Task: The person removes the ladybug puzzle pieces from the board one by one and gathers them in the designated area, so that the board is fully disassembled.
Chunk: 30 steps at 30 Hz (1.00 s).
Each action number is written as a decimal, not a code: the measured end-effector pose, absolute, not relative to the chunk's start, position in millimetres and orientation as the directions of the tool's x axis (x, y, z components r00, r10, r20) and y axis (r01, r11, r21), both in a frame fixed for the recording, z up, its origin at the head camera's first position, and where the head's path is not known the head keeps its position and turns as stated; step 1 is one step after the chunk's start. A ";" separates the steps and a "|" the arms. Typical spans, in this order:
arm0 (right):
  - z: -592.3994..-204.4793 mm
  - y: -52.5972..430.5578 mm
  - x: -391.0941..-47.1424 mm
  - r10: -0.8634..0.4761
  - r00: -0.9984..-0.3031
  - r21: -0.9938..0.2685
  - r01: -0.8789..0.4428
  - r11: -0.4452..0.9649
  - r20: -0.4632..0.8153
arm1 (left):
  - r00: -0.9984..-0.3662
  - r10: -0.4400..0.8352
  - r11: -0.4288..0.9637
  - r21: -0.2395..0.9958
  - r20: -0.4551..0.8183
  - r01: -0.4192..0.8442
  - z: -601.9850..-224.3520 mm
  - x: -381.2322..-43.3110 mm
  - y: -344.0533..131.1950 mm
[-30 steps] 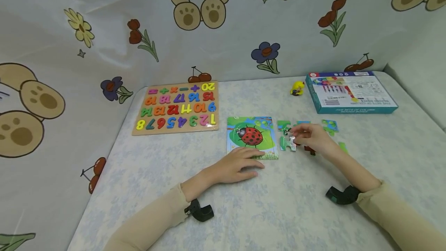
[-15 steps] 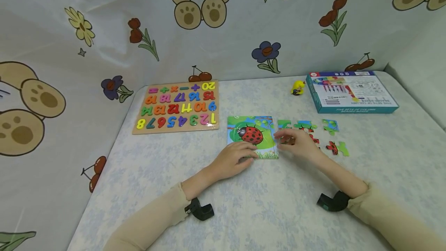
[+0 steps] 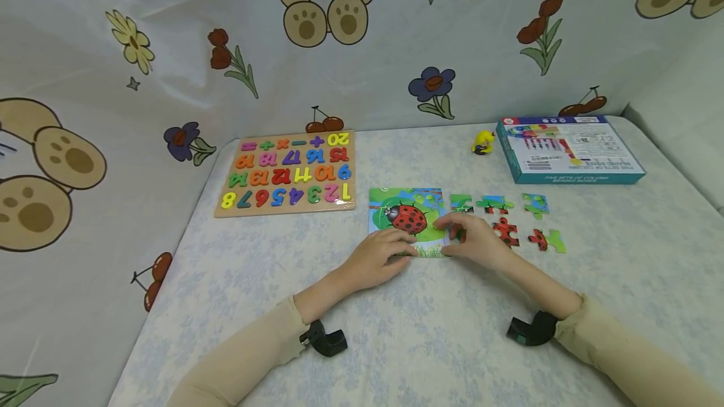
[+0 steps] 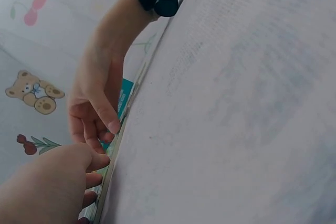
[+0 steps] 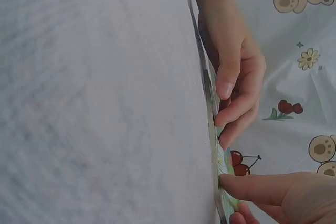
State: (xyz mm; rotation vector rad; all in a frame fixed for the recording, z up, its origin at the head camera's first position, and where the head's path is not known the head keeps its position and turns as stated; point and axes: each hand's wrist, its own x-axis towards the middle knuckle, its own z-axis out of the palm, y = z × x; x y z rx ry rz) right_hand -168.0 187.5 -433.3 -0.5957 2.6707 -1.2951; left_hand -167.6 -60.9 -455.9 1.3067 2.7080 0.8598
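A square ladybug jigsaw puzzle (image 3: 378, 206) lies flat in the middle of the table. My left hand (image 3: 376, 258) rests on its near edge, fingers loosely bent and touching it. My right hand (image 3: 475, 240) is at its right edge, thumb near the near right corner and fingertips on the picture, spread apart. Loose jigsaw pieces lie to the right: a ladybug-red piece (image 3: 505, 232), a blue and green piece (image 3: 495, 203), a green piece (image 3: 461, 202) and others. My right hand partly covers one green piece. In the wrist views both hands meet the puzzle's thin edge.
A wooden number board (image 3: 285, 173) with coloured numerals lies at the back left. A small yellow toy figure (image 3: 483, 142) stands at the back, left of a teal-edged flat box (image 3: 570, 151). A printed cloth (image 3: 373, 74) hangs behind the table.
My right hand has moved left from the loose pieces to the puzzle's right edge, uncovering several pieces. My left hand has drawn back slightly, its fingers now more bent on the near edge.
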 end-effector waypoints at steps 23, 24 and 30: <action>-418.4 307.2 -114.5 -0.108 -0.958 -0.814 0.162 0.558 -0.265 | -0.667 0.720 0.509 0.507 0.192 0.696 -456.8 -166.6 -62.1; -420.1 315.6 -109.9 -0.098 -0.958 -0.809 0.170 0.563 -0.270 | -0.668 0.720 0.510 0.508 0.189 0.694 -456.8 -166.7 -62.2; -425.0 351.8 -89.6 -0.062 -0.959 -0.791 0.189 0.582 -0.276 | -0.670 0.715 0.503 0.521 0.197 0.690 -456.4 -166.2 -63.5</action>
